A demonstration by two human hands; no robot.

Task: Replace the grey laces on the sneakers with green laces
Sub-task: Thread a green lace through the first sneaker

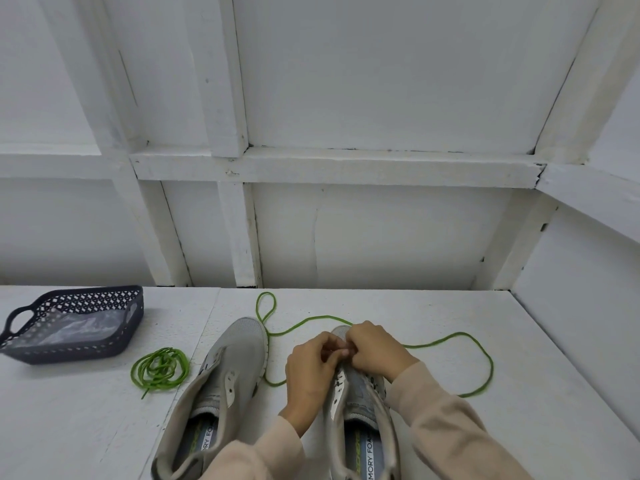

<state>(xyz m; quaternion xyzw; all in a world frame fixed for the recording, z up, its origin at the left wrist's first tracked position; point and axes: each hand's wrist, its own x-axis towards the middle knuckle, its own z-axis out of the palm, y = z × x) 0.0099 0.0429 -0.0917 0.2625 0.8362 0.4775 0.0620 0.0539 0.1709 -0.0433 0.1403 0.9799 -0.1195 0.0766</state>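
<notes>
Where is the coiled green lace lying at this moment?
In the head view, the coiled green lace lies on the table, left of centre, between the dark basket and the nearer sneaker.

The sneakers [239, 358] are matt grey mesh cloth. Left of them, a dark basket [69, 354] is of perforated plastic.

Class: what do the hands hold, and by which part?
The left hand and right hand seem to pinch the loose green lace at the sneaker's front eyelets; fingers hide the exact hold.
</notes>
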